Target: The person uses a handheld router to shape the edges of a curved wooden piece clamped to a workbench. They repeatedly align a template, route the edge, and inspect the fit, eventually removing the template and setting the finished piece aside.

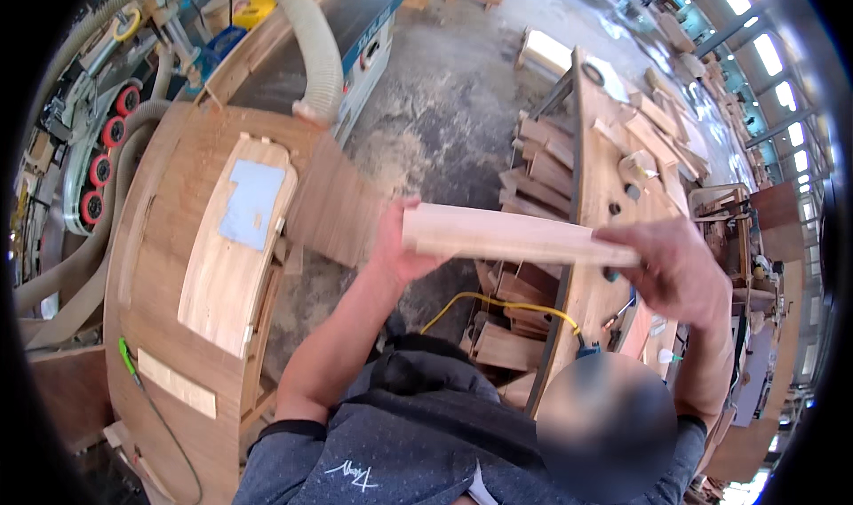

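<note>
A pale wooden board (511, 232) spans level in front of my chest, held up between both hands. My left hand (397, 249) grips its left end, fingers wrapped around the edge. At the other end, my right hand (677, 270) closes over the board, thumb and fingers pinching it; that hand is slightly blurred. The board is above the gap between two work surfaces, and its right end overlaps the workbench (569, 327) in view. On the plywood table (147, 265) to my left lies a curved wooden panel (213, 283) with a grey-blue sheet (253, 205) on it.
A green-handled corded tool (127, 354) and a wooden strip (176, 382) lie on the left table. Grey hose (315, 52) hangs over a machine table. Wood offcuts (542, 172) are stacked under the right workbench. A yellow hose (498, 301) runs up to it. Wood blocks (657, 136) lie on top.
</note>
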Demonstrator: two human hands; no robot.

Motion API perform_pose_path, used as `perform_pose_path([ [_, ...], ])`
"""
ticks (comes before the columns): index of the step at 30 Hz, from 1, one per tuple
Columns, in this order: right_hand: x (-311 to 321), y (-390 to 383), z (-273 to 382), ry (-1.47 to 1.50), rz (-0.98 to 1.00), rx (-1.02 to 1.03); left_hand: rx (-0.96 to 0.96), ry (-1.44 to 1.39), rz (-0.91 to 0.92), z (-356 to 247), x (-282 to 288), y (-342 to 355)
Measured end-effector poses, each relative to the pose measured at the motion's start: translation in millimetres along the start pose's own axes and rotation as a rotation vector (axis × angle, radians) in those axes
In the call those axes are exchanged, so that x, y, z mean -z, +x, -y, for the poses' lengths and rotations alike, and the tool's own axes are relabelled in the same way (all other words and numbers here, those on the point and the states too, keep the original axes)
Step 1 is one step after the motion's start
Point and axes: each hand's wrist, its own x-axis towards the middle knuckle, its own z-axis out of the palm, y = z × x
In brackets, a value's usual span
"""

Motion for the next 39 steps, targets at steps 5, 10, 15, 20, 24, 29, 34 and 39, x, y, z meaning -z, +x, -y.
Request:
perform_pose_path([
  [5, 7.8, -52.4, 34.3, -0.237, -0.154, 0.013, -0.051, 0.080, 0.196, 6.7, -18.9, -15.6],
  [10, -2.7, -92.6, 23.4, -0.343, -0.338, 0.059, -0.255, 0.215, 0.304, -2.7, -56.1, -29.9],
  [15, -44.9, -71.7, -5.6, -0.333, -0.650, 0.063, -0.378, 0.285, 0.304, -36.7, -43.7, -82.4],
  [20, -127.5, -65.3, -73.8, 0.910, -1.145, -0.194, -0.522, 0.228, 0.399, -51.5, -40.9, -106.4],
  [24, -177.0, 51.9, -30.5, 1.841, -0.633, 0.002, -0.688, 0.270, 0.286, -86.9, 31.4, -152.6],
  [29, -218.9, 174.7, 6.9, 1.905, -0.307, -0.319, -0.833, 0.192, 0.115, -140.0, 89.4, -204.5],
  [34, -260.3, 309.2, 94.8, 1.835, -0.241, -0.266, -0.881, 0.092, 0.031, -223.5, 184.8, -258.4],
  [39, -326.5, 420.7, 153.8, 1.868, -0.110, -0.319, -0.998, 0.029, -0.130, -302.6, 242.1, -309.3],
])
